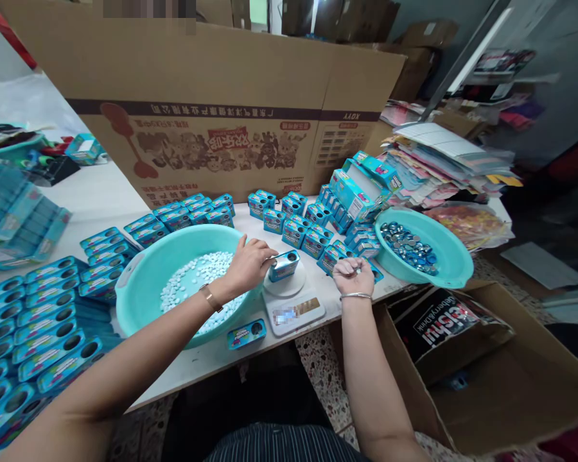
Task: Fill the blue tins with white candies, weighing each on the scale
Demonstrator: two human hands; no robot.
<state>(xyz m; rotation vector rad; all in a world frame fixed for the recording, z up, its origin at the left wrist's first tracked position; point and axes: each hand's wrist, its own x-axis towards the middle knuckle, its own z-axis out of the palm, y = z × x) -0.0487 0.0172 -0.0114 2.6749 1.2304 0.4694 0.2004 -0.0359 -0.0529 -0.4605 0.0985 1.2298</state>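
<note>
My left hand (251, 264) reaches over the rim of a turquoise basin (139, 282) that holds small white candies (205, 273). Its fingers close on the left edge of a small blue candy box (284, 265), which sits on the round plate of a white kitchen scale (296, 313). To the right of the scale, my right hand (354, 276) has its fingers curled inward. Something small and pale may be in that palm, but the fingers mostly cover it. Another blue candy box (247, 334) lies on the table in front of the scale.
Rows of blue boxes with round holes (52, 314) fill the left side. More boxes stand behind the scale. A second turquoise basin (450, 263) holds shiny blue-and-silver caps (409, 247). A large carton (221, 83) walls the back; an open carton (505, 391) stands at lower right.
</note>
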